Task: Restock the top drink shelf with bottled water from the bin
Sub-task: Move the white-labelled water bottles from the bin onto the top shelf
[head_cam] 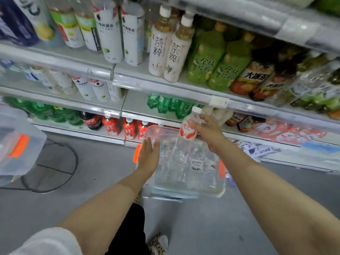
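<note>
Just right of centre frame, the right hand (207,134) curls round a white-capped, red-labelled bottle (186,133), holding it above the clear bin (184,193). The left hand (149,153), fingers straight, lies flat at the bin's left rim. Clear water bottles (184,162) lie inside the bin.

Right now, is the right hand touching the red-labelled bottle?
Touching. The head view shows the right hand with thumb and fingers wrapped round the red-labelled bottle, held above the clear bin.
</note>
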Demonstrator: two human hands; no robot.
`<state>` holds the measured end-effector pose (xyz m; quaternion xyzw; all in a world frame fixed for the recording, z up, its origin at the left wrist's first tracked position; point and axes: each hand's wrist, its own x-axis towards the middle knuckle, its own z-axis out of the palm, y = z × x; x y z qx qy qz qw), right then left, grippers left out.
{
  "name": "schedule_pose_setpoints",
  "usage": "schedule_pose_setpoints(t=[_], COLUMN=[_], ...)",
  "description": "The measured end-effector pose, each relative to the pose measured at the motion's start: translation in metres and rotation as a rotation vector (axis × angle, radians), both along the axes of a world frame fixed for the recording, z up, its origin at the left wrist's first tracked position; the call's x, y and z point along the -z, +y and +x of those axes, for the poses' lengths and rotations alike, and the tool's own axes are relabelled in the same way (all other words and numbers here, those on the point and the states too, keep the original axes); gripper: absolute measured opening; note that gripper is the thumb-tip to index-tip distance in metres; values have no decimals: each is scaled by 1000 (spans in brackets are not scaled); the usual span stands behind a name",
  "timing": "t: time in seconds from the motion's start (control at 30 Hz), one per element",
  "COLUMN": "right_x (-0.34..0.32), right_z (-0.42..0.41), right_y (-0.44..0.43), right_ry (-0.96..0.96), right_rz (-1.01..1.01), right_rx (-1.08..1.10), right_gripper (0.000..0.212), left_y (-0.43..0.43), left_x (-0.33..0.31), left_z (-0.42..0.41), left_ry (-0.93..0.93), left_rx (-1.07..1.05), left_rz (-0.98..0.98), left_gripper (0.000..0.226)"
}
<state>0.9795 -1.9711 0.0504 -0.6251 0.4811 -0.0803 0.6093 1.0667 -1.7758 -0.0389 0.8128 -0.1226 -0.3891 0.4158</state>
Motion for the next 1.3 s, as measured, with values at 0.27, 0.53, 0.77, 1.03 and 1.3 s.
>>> schedule_pose_setpoints(t=[0.27, 0.53, 0.77, 1.03, 1.3], right_x=[-160, -347, -488, -594, -632], right_z=[-23, -19, 7, 75, 164], right_y=[-7, 5, 18, 15, -11], right_ry=[-229, -467, -658, -805, -900], right_rz=[-259, -472, -585, -711, -710], right_rx=[-6, -67, -115, -221, -245], right_gripper=[55, 72, 53, 13, 35], left_y=[-23, -26, -29, -52, -76], left_x=[-177, -351, -454, -540, -584], left_z=[-14, -20, 3, 59, 134], left_ry=[-1, -103, -283, -408, -582], left_rx=[-39, 123, 177, 203, 224], left_rz=[-439, -774, -892, -1032, -987], left_gripper=[66, 84, 84, 78, 83])
